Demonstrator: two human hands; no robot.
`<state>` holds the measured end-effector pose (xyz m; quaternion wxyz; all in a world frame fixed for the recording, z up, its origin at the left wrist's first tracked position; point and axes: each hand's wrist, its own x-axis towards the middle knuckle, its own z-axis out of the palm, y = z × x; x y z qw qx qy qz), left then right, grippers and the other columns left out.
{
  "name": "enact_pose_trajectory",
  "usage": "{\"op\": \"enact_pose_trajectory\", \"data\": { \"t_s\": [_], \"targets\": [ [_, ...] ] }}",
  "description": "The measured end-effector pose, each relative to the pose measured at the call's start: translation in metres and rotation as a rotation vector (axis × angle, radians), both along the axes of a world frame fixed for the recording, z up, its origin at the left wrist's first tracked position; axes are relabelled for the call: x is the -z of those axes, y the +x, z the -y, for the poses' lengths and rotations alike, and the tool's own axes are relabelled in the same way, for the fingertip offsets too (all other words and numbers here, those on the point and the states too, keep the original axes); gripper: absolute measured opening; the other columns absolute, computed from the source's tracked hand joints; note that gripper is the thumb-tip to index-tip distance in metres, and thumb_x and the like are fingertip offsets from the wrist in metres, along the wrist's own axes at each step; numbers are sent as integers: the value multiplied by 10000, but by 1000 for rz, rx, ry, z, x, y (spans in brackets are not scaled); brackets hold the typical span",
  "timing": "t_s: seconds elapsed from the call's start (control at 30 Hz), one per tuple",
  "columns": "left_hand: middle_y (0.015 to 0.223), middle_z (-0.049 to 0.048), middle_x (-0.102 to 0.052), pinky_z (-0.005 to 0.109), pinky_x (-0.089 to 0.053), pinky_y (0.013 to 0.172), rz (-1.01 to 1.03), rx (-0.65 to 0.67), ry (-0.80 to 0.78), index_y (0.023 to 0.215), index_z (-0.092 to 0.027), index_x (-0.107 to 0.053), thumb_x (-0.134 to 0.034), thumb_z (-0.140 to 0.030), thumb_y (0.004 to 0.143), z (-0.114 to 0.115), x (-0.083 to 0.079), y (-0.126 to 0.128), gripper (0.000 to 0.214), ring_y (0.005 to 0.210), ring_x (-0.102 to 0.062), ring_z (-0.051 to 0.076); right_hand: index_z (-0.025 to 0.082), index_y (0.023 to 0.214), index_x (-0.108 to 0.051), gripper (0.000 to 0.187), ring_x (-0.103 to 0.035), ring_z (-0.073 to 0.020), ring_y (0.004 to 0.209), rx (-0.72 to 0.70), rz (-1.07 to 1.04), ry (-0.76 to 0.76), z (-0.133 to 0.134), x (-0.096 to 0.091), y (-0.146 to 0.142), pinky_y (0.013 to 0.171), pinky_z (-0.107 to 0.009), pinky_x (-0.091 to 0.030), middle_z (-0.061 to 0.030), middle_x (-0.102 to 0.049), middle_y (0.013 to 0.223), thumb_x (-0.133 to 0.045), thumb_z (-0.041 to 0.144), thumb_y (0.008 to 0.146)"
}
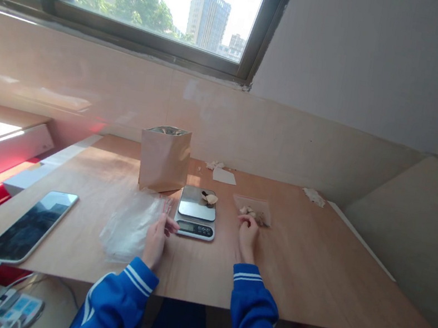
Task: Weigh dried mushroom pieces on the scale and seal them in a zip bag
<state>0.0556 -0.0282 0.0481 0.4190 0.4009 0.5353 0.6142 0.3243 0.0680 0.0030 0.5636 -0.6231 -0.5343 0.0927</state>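
Observation:
A silver digital kitchen scale lies in front of me, with a few pale and dark dried pieces on its plate. My left hand is beside its lower left corner, over the edge of a stack of clear plastic bags. Its fingers are loosely stretched toward the scale and hold nothing I can see. To the right of the scale, a small clear zip bag lies flat with similar pieces inside. At its near left edge is my right hand, fingers bent together; what they grip, if anything, is hidden.
An upright brown kraft pouch, open at the top, stands behind the bags. A phone on a white cable lies at left, above a power strip. White paper and crumpled scraps lie along the back edge.

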Motion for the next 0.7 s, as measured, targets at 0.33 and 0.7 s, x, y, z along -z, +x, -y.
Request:
{"op": "enact_pose_trajectory", "data": {
  "t_s": [0.33, 0.7],
  "targets": [
    [1072, 99, -587, 377, -439, 894, -601, -374, 343, 1018, -179, -593, -429, -295, 874, -53, -138, -52, 248, 981, -554, 221, 209, 545, -472, 155, -376, -136, 476, -75, 22, -179, 12, 4, 1, 509, -261, -231, 19, -452, 484, -384, 229, 671],
    [914, 157, -658, 433, -348, 937, -1440, -227, 336, 841, -158, -602, -274, -267, 924, -133, -160, -66, 356, 974, -586, 284, 213, 543, -473, 146, -382, -143, 483, -94, 0, -170, 12, 0, 2, 510, -262, -246, 13, -456, 482, -375, 227, 650]
  ]
}}
